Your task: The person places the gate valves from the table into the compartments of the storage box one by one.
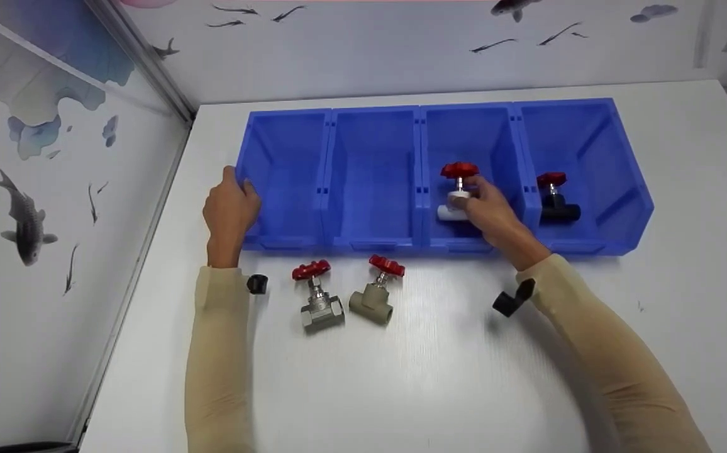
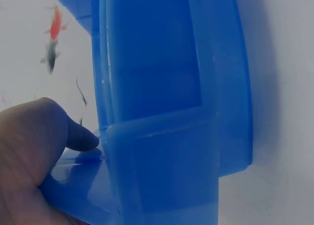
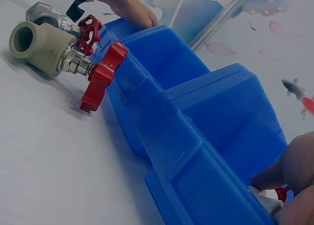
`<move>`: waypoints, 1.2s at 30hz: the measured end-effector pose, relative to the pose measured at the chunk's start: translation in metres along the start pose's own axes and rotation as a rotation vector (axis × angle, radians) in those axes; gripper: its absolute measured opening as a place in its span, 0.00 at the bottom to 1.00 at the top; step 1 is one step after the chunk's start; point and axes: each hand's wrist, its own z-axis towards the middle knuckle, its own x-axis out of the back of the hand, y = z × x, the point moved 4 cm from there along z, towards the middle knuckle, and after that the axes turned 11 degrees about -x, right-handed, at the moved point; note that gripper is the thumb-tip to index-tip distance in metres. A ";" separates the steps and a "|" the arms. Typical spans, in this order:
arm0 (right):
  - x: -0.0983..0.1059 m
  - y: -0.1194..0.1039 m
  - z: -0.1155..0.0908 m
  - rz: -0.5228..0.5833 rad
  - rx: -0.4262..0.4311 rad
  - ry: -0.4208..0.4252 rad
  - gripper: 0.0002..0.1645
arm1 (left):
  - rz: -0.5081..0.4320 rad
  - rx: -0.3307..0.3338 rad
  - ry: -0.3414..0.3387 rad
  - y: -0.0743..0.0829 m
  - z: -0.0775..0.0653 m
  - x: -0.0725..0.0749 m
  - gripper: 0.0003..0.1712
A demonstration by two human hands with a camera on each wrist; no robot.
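Observation:
My right hand (image 1: 492, 217) pinches a white valve with a red handwheel (image 1: 459, 170) inside the third blue bin from the left. In the right wrist view only part of the white valve (image 3: 267, 200) shows beside the fingers. At the far left, my left hand (image 1: 230, 204) grips the side wall of the leftmost blue bin (image 1: 282, 243); its thumb (image 2: 81, 137) lies against the wall in the left wrist view. A silver metal valve (image 1: 321, 309) and a beige valve (image 1: 373, 302), each with a red handwheel, lie on the table in front of the bins.
In the rightmost blue bin (image 1: 615, 214) lies a black valve (image 1: 560, 211) with a red handwheel. The joined bins stand in a row on the white table (image 1: 426, 377). Panels with painted fish (image 1: 27, 220) rise at the left and behind.

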 end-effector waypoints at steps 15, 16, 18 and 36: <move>0.000 -0.003 -0.001 -0.047 0.020 0.021 0.38 | 0.001 -0.008 0.006 -0.001 0.000 -0.001 0.24; 0.000 -0.003 0.000 -0.047 0.016 0.024 0.39 | 0.001 -0.008 0.007 -0.001 0.000 -0.001 0.24; 0.000 -0.002 0.001 -0.047 0.014 0.026 0.39 | 0.001 -0.007 0.006 -0.001 0.000 -0.001 0.24; 0.000 -0.002 0.004 -0.044 0.056 0.053 0.35 | 0.015 0.003 -0.007 -0.001 0.001 -0.001 0.24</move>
